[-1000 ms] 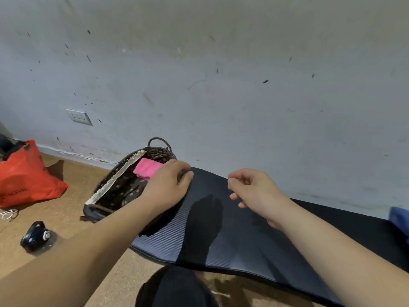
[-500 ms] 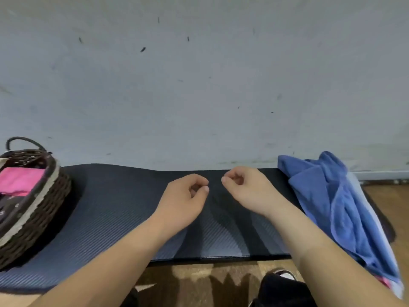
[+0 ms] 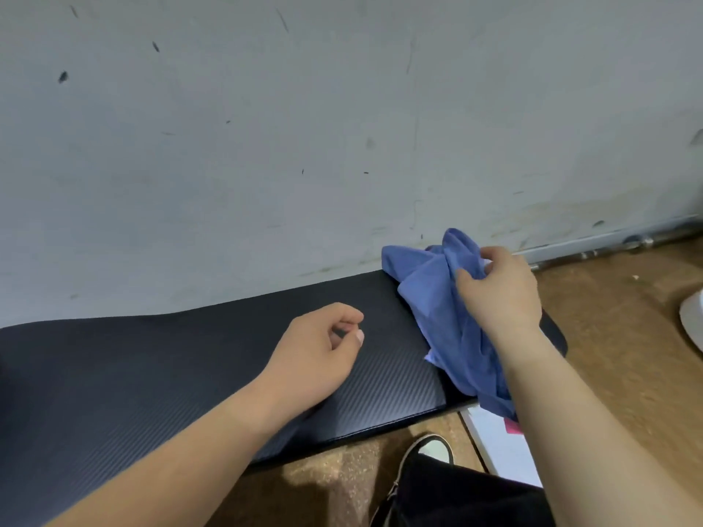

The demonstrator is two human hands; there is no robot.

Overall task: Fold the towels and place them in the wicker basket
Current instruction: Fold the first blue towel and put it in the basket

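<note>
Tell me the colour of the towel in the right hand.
Blue towel, head view.

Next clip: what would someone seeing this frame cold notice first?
The crumpled blue towel at the right end of the black mat, bright against the grey wall, with the right hand gripping its top. Next, the left hand, loosely curled and holding nothing, over the mat's middle. The wicker basket is out of view.
</note>
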